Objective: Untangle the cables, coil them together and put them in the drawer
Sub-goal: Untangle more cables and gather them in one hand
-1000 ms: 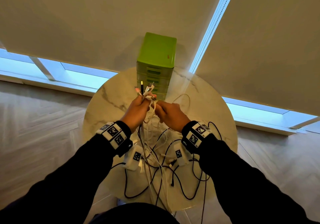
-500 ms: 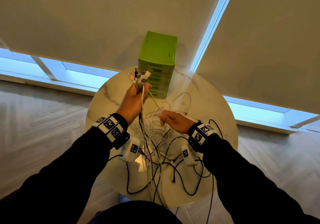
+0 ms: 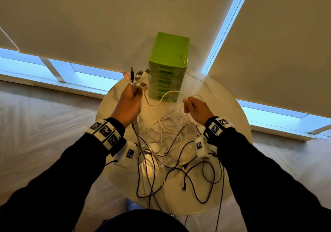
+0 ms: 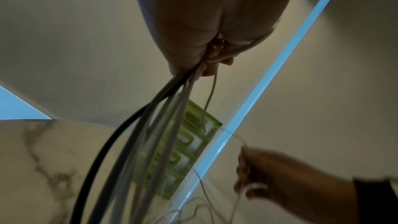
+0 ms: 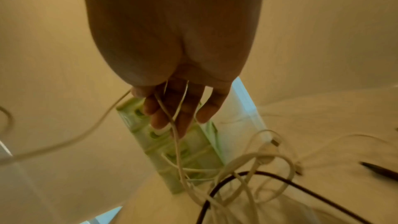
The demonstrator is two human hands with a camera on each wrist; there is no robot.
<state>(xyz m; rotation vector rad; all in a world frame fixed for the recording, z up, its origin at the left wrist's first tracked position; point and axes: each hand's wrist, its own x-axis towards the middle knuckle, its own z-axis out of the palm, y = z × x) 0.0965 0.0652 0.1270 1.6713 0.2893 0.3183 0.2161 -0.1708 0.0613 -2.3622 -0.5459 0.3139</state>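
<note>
My left hand (image 3: pixel 129 99) is raised over the table's far left and grips a bundle of cable ends (image 3: pixel 138 78), whose plugs stick up above the fist. From the fist, white and black cables (image 4: pixel 163 108) hang down to the table. My right hand (image 3: pixel 194 107) is further right and holds a thin white cable (image 3: pixel 161 100) that sags across from the left fist. This cable runs over the right fingers (image 5: pixel 178 113). A tangle of white cables (image 3: pixel 170 131) and black cables (image 3: pixel 197 176) lies on the table. The green drawer unit (image 3: pixel 168 66) stands behind, drawers closed.
The round marble table (image 3: pixel 236 124) stands against roller blinds, with wooden floor around it. Some cables hang over its near edge. White wrist camera units (image 3: pixel 126 155) hang below both forearms, just above the cables.
My left hand has lifted the bundle of ends up and to the left. My right hand has drawn away to the right, pulling one white cable out between the two hands.
</note>
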